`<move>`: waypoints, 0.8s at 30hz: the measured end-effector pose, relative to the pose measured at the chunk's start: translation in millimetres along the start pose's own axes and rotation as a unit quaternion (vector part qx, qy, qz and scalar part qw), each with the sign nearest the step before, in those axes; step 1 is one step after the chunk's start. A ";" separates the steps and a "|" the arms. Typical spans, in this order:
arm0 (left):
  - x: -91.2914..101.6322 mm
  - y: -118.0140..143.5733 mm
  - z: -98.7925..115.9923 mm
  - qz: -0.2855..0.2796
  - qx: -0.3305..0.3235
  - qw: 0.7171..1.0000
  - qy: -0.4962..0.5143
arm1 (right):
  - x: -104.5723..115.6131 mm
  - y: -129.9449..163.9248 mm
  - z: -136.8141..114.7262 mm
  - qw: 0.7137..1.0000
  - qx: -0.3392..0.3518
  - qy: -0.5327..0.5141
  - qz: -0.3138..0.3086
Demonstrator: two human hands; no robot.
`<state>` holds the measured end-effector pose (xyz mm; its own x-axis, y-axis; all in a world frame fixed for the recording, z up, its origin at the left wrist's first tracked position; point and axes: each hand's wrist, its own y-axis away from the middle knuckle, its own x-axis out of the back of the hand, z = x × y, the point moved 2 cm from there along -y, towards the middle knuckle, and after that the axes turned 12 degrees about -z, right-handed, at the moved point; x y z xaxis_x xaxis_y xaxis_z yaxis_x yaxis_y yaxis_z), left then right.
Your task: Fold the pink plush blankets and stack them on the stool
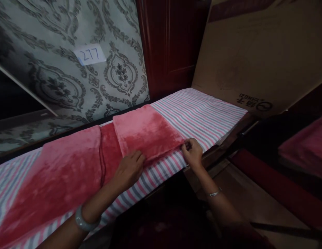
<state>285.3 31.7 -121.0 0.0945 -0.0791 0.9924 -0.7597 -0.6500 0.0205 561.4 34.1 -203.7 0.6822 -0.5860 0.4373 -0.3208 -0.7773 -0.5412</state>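
Note:
A pink plush blanket (pixel 72 162) lies along a narrow bed covered with a pink, grey and white striped sheet (pixel 202 117). Its right part is folded over into a square flap (pixel 148 133). My left hand (pixel 130 169) rests flat on the near edge of that flap, fingers together. My right hand (pixel 192 152) pinches the flap's near right corner against the sheet.
A patterned grey wall with a white label reading 277 (pixel 89 54) runs behind the bed. A dark red wooden panel (pixel 168 45) and a large cardboard sheet (pixel 259 52) stand at the far end. Wooden floor (pixel 249 200) lies to the right, by another pink-covered surface (pixel 306 145).

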 end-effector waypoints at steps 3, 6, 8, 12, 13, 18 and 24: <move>-2.7 8.5 3.1 0.018 -0.016 1.000 -0.019 | -0.1 -0.1 0.2 1.000 -0.007 0.002 -0.001; -7.8 15.1 2.0 0.039 0.002 0.999 -0.020 | -0.6 0.2 1.0 1.000 -0.008 0.004 0.000; -12.0 19.6 -2.9 0.045 0.024 0.999 0.004 | -0.9 0.6 1.4 1.000 -0.007 0.002 -0.001; -17.3 27.8 -17.3 0.038 0.046 0.996 0.065 | -0.3 0.5 1.2 1.000 -0.018 -0.005 0.005; -17.0 29.1 -21.1 0.044 0.048 0.995 0.082 | 0.1 0.1 1.1 1.000 -0.024 -0.007 0.006; -12.1 28.7 -36.4 0.086 0.071 0.976 0.189 | 1.8 -2.9 1.0 0.999 -0.046 -0.013 -0.009; -18.1 30.9 -33.4 0.069 0.044 0.980 0.184 | 4.4 -2.9 1.3 0.999 -0.038 0.002 -0.015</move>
<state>238.7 38.3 -134.3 -0.2555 0.0962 0.9620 -0.6895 -0.7156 -0.1115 566.2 34.0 -201.1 0.6896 -0.5629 0.4556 -0.3489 -0.8096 -0.4720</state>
